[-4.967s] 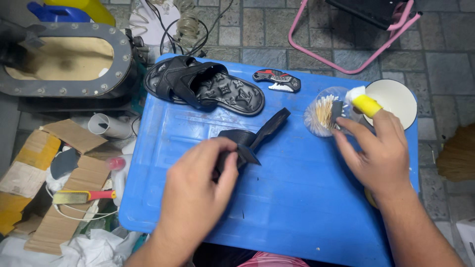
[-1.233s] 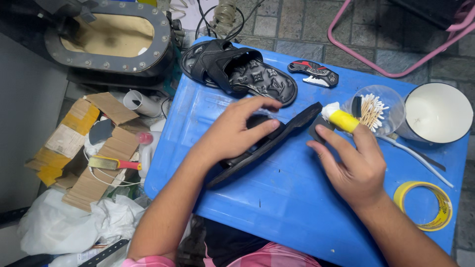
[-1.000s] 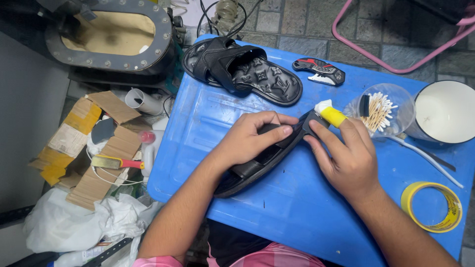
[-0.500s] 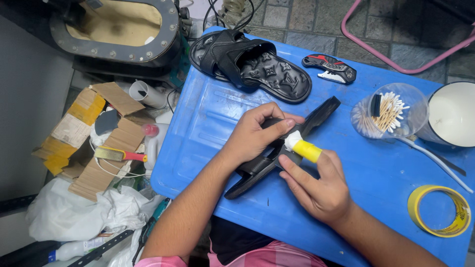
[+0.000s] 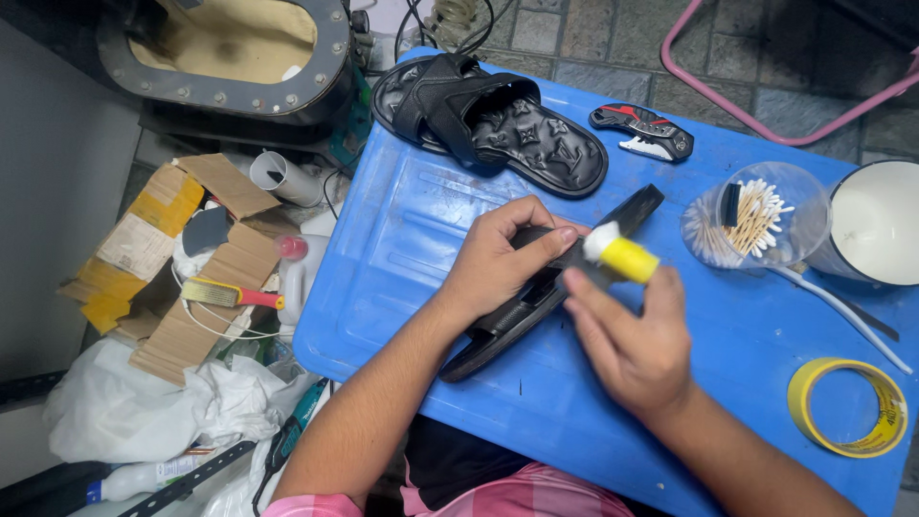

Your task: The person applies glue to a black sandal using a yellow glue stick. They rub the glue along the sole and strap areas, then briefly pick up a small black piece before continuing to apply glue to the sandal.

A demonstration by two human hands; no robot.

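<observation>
The left hand (image 5: 498, 263) clamps a black sandal (image 5: 536, 292) on its edge on the blue table (image 5: 402, 249), long axis running lower left to upper right. The right hand (image 5: 632, 340) pinches a yellow tube (image 5: 620, 255) against it. A second sandal (image 5: 493, 120), cotton-swab cup (image 5: 751, 215) and tape roll (image 5: 847, 407) lie around, well apart.

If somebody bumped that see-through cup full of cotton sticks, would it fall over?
Probably quite easily. The clear cup looks like thin plastic holding only cotton swabs, so it is likely light. The swabs poke out above its rim, so they would likely scatter on the blue table. It stands apart from both hands, next to the white bowl, which might stop it on that side.
</observation>
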